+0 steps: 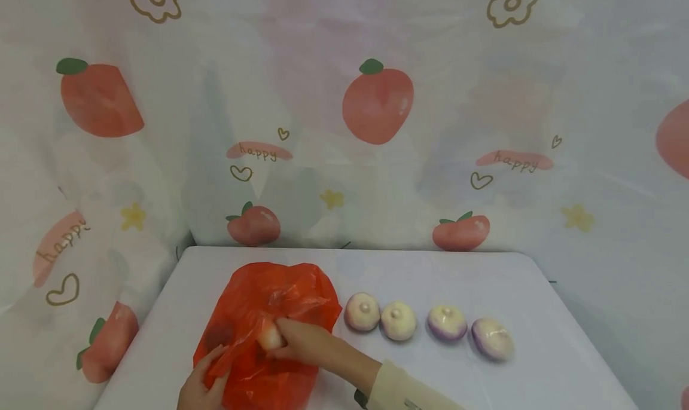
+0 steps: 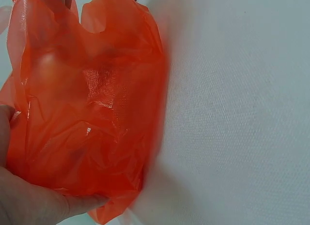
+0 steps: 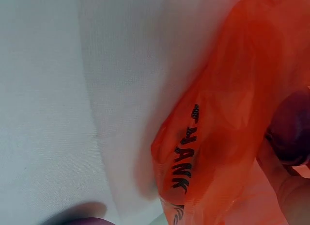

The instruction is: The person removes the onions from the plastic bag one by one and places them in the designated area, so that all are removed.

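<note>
A red plastic bag (image 1: 253, 296) lies on the left half of the white table, its mouth toward the person. My left hand (image 1: 203, 379) pinches the bag's near left edge; in the left wrist view its thumb (image 2: 85, 204) presses along the film. Inside the bag's mouth, my right hand (image 1: 301, 341) grips a purple-and-white onion (image 1: 271, 336). That onion's dark purple side (image 3: 293, 128) shows in the right wrist view, with a finger beneath it. A darker round shape (image 1: 219, 333) shows through the film at the left.
Several similar onions stand in a row right of the bag, from the nearest one (image 1: 362, 312) to the farthest (image 1: 493, 339). Behind the white table (image 1: 430, 278) hangs a fruit-printed curtain (image 1: 323, 99), which also covers the left and right sides.
</note>
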Demonstrator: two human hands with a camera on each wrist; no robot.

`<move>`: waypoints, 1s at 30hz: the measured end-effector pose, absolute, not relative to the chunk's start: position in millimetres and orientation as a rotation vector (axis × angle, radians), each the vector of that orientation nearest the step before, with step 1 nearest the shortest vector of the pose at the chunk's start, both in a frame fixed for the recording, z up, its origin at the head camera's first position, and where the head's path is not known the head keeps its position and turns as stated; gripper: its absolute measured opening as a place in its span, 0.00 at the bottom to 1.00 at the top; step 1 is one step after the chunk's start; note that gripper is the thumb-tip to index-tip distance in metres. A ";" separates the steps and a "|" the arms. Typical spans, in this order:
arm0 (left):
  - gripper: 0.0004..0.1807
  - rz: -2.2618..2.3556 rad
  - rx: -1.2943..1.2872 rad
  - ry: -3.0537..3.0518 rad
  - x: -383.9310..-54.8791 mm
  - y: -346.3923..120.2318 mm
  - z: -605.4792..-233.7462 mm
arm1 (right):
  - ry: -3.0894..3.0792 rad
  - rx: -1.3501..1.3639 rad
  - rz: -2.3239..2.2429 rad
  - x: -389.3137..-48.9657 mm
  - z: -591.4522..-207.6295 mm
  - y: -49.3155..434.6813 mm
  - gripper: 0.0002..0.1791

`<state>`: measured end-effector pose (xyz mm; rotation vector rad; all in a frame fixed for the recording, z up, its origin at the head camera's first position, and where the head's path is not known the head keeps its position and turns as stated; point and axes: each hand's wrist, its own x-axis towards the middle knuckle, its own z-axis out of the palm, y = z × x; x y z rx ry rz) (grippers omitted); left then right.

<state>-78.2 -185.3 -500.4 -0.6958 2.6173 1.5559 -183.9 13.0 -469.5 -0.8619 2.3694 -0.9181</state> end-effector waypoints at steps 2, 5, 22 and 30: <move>0.35 1.576 -0.714 2.582 -78.6 -184.8 -500.5 | 2.417 -0.900 -0.869 -182.6 -468.2 13.5 0.19; 0.32 1.575 -0.718 2.572 -79.4 -184.7 -500.6 | 2.465 -0.943 -0.823 -179.5 -467.9 16.7 0.23; 0.23 1.476 -0.635 2.708 -81.8 -187.0 -500.1 | 2.515 -0.955 -0.998 -174.2 -477.6 49.8 0.31; 0.21 1.497 -0.658 2.679 -80.5 -185.9 -500.5 | 2.582 -0.913 -0.949 -166.5 -475.6 59.0 0.36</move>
